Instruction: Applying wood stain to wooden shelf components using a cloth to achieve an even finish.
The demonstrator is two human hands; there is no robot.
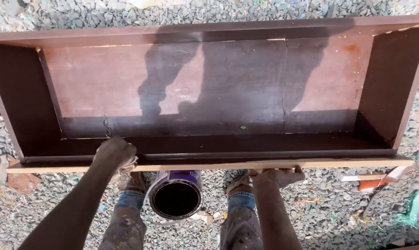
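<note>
- Brown-painted, long open wooden box [209,88] lies on its side on the grey gravel ground [330,208], open face up toward me.
- my left hand [114,153] sits on the near front edge, grip closed around a paintbrush handle [128,165]; can't really make out the bristles.
- my right hand [279,176] holds the underside of that same pale edge, fingers curled on it.
- open round paint can [176,194] with dark paint stands between my knees, just below the box.
</note>
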